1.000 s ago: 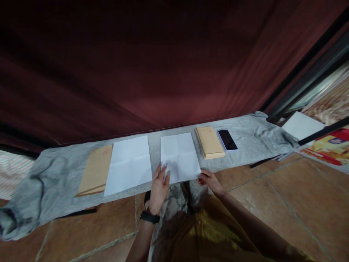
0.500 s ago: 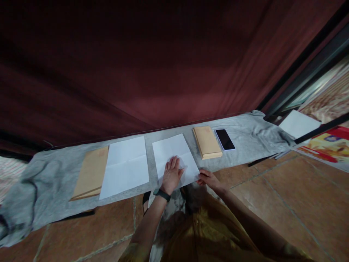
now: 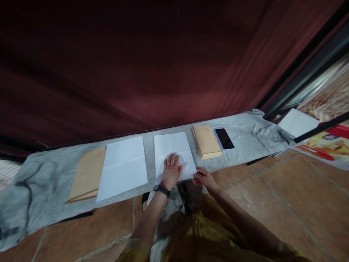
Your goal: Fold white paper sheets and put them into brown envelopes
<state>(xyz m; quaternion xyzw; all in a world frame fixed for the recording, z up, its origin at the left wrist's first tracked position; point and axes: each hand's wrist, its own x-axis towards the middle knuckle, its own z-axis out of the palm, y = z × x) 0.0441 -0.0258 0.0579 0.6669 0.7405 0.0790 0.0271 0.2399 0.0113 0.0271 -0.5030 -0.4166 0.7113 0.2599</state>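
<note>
A creased white sheet of paper (image 3: pixel 163 145) lies in front of me on a grey cloth. Flat on its middle rests my left hand (image 3: pixel 171 169), fingers stretched out, a dark band at the wrist. My right hand (image 3: pixel 202 177) pinches the sheet's near right corner between thumb and fingers. To the left is a second white sheet (image 3: pixel 124 163) with fold creases, partly over a brown envelope (image 3: pixel 88 171). On the right sits a stack of brown envelopes (image 3: pixel 206 141), with a phone (image 3: pixel 224 138) beside it.
The grey cloth (image 3: pixel 242 127) covers a long, narrow bench. Behind it hangs a dark red curtain (image 3: pixel 163 72). A white board or sheet (image 3: pixel 298 123) and a colourful printed box (image 3: pixel 331 145) are at the far right. Below is a tiled floor (image 3: pixel 286 196).
The sheet under my hands has turned slightly and now lies squarer to the bench. My right hand has shifted a little left with its corner. My left hand stays flat on it.
</note>
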